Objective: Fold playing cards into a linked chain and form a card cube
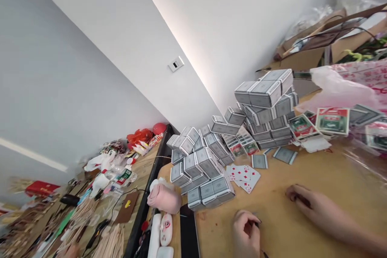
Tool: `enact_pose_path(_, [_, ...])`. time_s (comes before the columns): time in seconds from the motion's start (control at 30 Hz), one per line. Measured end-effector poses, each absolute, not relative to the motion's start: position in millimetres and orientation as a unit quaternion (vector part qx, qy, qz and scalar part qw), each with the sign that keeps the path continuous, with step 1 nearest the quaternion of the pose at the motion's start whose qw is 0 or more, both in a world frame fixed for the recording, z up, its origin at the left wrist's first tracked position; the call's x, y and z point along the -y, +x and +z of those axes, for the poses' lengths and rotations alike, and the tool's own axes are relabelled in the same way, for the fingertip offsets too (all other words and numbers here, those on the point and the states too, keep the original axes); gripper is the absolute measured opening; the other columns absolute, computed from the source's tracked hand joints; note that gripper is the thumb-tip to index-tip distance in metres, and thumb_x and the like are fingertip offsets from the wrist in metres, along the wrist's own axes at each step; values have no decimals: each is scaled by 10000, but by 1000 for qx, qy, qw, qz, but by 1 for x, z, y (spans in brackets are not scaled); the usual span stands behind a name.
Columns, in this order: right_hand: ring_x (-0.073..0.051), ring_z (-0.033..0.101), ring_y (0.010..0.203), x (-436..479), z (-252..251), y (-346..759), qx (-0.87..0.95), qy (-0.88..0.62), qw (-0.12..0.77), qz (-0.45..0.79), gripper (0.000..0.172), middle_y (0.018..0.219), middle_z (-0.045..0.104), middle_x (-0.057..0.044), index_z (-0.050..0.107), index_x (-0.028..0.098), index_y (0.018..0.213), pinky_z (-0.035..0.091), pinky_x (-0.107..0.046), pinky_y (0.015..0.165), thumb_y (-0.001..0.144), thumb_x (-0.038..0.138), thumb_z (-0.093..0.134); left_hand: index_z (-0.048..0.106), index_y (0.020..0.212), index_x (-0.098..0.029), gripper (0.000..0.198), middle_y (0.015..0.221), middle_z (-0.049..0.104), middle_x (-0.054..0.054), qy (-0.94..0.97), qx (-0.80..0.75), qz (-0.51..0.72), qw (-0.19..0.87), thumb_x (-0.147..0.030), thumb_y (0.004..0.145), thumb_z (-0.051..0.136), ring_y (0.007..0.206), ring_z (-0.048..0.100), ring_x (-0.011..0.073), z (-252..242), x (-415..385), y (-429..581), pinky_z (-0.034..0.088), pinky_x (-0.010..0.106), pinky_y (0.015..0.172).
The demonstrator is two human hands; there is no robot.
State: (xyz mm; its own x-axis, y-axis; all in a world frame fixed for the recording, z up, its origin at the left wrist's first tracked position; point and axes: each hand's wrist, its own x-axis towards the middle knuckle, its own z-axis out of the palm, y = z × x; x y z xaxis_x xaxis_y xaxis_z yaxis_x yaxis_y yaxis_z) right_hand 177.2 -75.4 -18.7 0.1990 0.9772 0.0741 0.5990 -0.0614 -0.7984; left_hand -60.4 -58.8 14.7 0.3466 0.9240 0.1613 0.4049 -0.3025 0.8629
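My left hand (246,231) is at the near edge of the wooden table, its fingers curled in a pinch. A small dark thing shows at the fingertips, too little of it visible to name. To its right my right hand (305,201) rests on the tabletop with fingers loosely curled and nothing visible in them. Beyond my left hand, several playing cards (243,175) lie face up in a fan, red diamonds showing. Two grey-backed cards (284,155) lie face down nearby. Blocks folded from grey-backed cards (208,191) are stacked to the left, with a taller stack (266,92) behind.
Green-and-red card boxes (332,121) and a pinkish plastic bag (344,84) sit at the right. Left are a pink roll (165,198), a white case (166,229) and a black flat object (189,234). A lower cluttered table (139,173) stands further left, beyond a black edge.
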Motion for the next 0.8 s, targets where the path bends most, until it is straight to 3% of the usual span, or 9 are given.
enact_pose_path(0.27, [-166,593,683,66,-14,183,588,-634,353,356,177,731,641,-27,570,214,754,427,-240,636,690,167,412,554,1026,-175,375,1123,528,99,831,-431,245,253,-23,726,388,1097,473,193,24,43,-32,380,348,956])
enact_pose_path(0.43, [-174,602,678,62,-7,178,570,-667,351,328,175,741,659,-29,577,217,752,419,-249,621,712,205,408,347,1300,-158,505,1403,281,137,866,-437,208,127,-220,808,439,1306,230,268,5,23,-14,281,452,1042])
enact_pose_path(0.5, [-175,601,672,56,-6,174,566,-686,351,294,172,745,659,-30,577,214,756,416,-253,619,717,215,409,299,1323,-135,573,1415,242,168,849,-475,219,73,-295,802,473,1318,166,323,0,16,-6,235,534,1034])
enact_pose_path(0.57, [-179,601,699,47,-7,172,566,-701,358,246,182,779,661,-31,582,213,781,419,-261,643,721,218,411,299,1313,-108,595,1368,316,200,839,-493,225,53,-333,796,489,1282,247,344,-1,12,1,253,563,1007])
enact_pose_path(0.7, [-184,601,706,23,-9,168,543,-721,386,192,186,796,659,-43,581,208,810,432,-268,645,733,216,412,447,1174,-161,376,1096,561,135,833,-485,259,59,-257,812,468,1078,496,280,3,10,9,405,492,896])
enact_pose_path(0.77, [-182,598,718,12,-9,165,547,-714,402,173,212,860,646,-50,573,204,875,439,-276,657,738,224,412,503,1091,-186,297,1026,579,108,826,-488,277,51,-253,803,484,1044,515,268,3,10,10,421,468,877])
enact_pose_path(0.8, [-187,598,741,6,-8,164,537,-719,414,153,255,946,626,-63,554,196,950,441,-286,666,735,235,423,499,1099,-183,315,1083,558,113,824,-486,289,45,-264,794,499,1090,487,271,2,9,11,402,466,909])
